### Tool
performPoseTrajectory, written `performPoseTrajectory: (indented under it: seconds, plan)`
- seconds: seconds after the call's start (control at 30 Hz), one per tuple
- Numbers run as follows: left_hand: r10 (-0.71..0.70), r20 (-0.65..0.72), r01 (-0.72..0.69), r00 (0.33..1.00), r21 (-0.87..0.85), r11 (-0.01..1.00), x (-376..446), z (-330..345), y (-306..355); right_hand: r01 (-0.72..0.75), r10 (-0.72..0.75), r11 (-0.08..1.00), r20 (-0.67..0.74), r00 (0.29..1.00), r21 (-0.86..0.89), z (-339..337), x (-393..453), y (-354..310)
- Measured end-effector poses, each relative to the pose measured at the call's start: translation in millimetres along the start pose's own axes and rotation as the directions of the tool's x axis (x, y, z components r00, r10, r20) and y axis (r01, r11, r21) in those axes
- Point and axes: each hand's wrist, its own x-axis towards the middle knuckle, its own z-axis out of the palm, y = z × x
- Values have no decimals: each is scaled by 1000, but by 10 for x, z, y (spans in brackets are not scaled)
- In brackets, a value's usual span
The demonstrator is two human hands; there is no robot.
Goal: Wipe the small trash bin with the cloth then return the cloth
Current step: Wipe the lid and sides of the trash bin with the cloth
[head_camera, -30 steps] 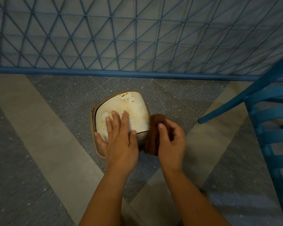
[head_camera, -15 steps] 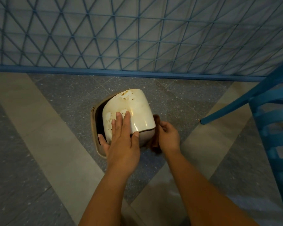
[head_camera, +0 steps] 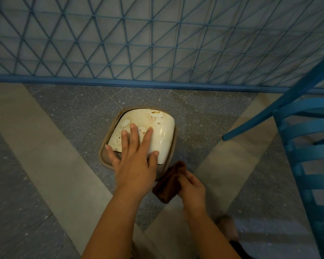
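Observation:
The small trash bin (head_camera: 163, 133) stands on the floor in the middle of the head view, with a beige rim and a cream swing lid marked by brown stains. My left hand (head_camera: 133, 161) lies flat on the near part of the lid, fingers spread. My right hand (head_camera: 192, 186) is below and right of the bin, closed around a folded brown cloth (head_camera: 171, 182). The cloth's upper end touches or nearly touches the bin's near right corner.
A blue lattice fence (head_camera: 157, 43) with a blue base rail runs across the back. A blue slatted chair (head_camera: 307, 146) stands at the right, one leg ending on the floor right of the bin. The floor has grey and beige tiles.
My right hand has drawn the cloth down from the bin's right side to its near right corner. The lid has swung back level under my left hand.

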Motion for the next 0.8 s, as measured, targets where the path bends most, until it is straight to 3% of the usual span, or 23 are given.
performPoseTrajectory:
  seconds: [0.27, 0.43, 0.63, 0.8]
  plan:
    - [-4, 42, 6, 999, -41, 999, 8, 31, -60, 143, -142, 990, 38, 989, -20, 183, -191, 177]
    - [-1, 34, 2, 999, -28, 1000, 8, 29, -69, 105, -104, 994, -21, 994, 26, 346, -119, 114]
    - [-13, 32, 14, 999, -36, 999, 15, 46, -66, 99, -105, 986, -39, 994, -131, 458, 340, -433]
    - [-15, 26, 16, 1000, -19, 1000, 2, 44, -42, 68, -70, 989, -6, 998, -132, 387, 224, -193]
